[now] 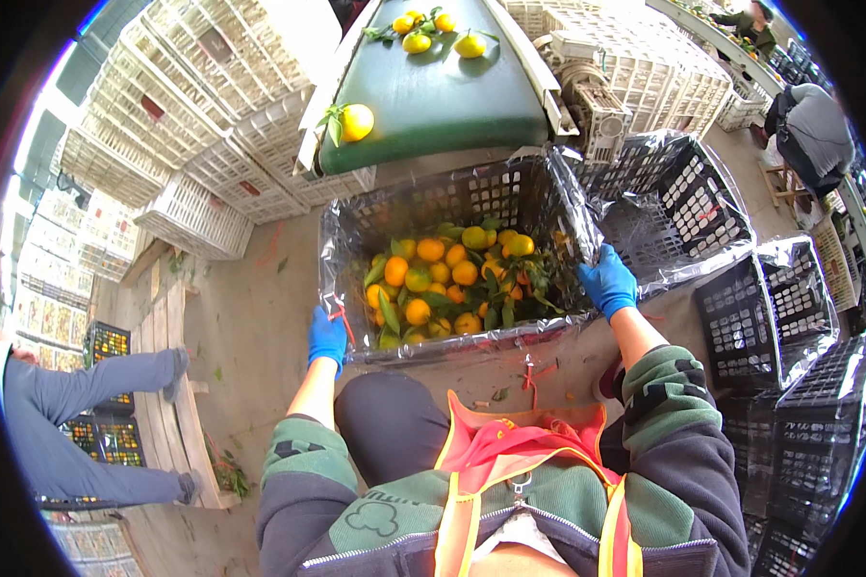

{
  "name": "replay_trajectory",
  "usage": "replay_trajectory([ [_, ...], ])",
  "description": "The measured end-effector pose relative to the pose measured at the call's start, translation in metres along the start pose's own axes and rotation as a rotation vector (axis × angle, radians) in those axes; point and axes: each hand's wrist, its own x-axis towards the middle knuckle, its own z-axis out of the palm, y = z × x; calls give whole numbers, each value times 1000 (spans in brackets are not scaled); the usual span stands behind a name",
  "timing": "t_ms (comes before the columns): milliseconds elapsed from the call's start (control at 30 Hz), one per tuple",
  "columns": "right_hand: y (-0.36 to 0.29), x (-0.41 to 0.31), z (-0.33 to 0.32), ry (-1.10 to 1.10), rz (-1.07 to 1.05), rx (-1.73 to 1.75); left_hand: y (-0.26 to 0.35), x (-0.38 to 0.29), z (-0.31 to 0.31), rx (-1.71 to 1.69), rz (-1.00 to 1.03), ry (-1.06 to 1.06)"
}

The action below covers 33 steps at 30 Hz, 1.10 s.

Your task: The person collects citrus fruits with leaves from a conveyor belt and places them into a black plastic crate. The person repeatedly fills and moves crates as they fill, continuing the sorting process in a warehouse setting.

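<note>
A black plastic crate [476,189] lined with clear plastic film stands before me under the end of a green conveyor belt [447,86]. Mandarins [431,250] with green leaves cover its bottom. My left hand [327,336], in a blue glove, grips the near left corner by a red tie [338,311]. On the right rim, my blue-gloved right hand [609,281] grips the film-covered edge. One mandarin with leaves [356,122] lies close to the belt's end, and several more fruits [470,45] lie farther up.
Another film-lined black crate [664,209] adjoins on the right, with stacked black crates [736,324] nearer me. White crates [195,65] are piled left of the belt. A person's legs [94,418] are beside a wooden pallet [164,389]. Another person [812,137] bends at far right.
</note>
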Motion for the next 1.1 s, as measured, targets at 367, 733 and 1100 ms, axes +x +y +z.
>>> replay_trajectory([
  [367,-3,1,0,-33,20,-23,-18,11,5,32,29,-14],
  [733,-2,3,3,4,15,-15,-23,13,3,83,-2,-31],
  [1100,-1,2,1,-34,22,-37,21,-5,-8,29,16,25],
])
